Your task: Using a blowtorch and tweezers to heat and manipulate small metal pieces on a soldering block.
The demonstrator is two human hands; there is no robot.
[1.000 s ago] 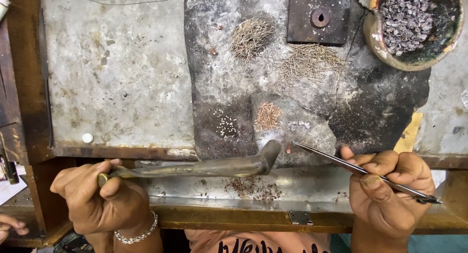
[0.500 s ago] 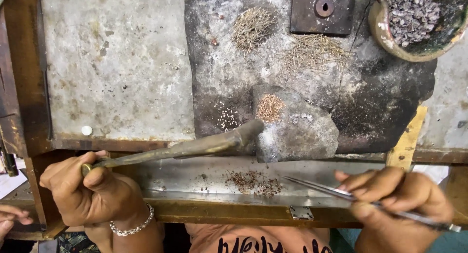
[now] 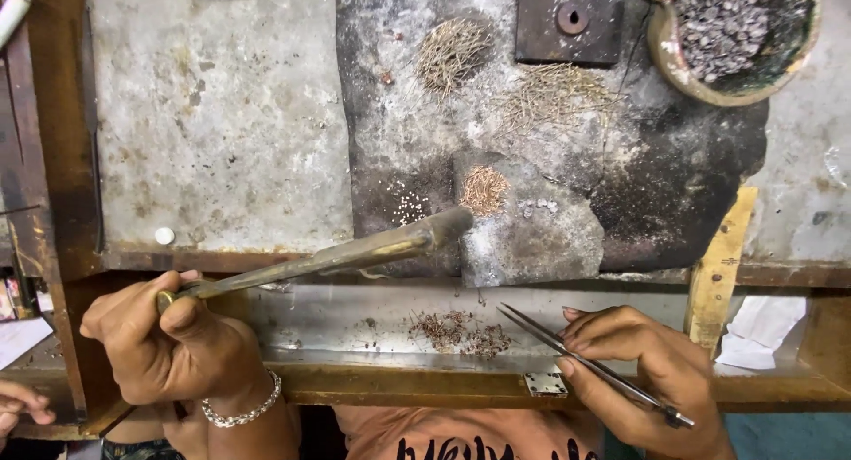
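Brass blowpipe (image 3: 337,256) runs diagonally from lower left toward frame centre; its wider end lies over the lower edge of the dark scorched slab (image 3: 399,97), just beside a small heap of copper-coloured bits (image 3: 484,190) and a patch of tiny pale beads (image 3: 409,208). Left hand (image 3: 168,349), lower left, has its fingers closed around the pipe's narrow end, thumb on top; a beaded bracelet (image 3: 244,413) sits on that wrist. Right hand (image 3: 643,371), lower right, has its fingers pinched on slim metal tweezers (image 3: 585,364), tips aimed up-left toward a scatter of brown scrap (image 3: 461,331) in the metal tray (image 3: 328,323) under the bench (image 3: 213,114) edge; tips are near the scrap, whether touching I cannot tell. Tweezers and blowpipe are apart. On the slab, above: two bundles of fine wire pieces (image 3: 454,50), a square dark metal block (image 3: 567,21) with a hole, and at upper right a round bowl (image 3: 660,48) of dark granules. A small white disc (image 3: 164,236) lies on the grey bench surface at left. Another person's fingertips (image 3: 22,402) show at the lower left edge.
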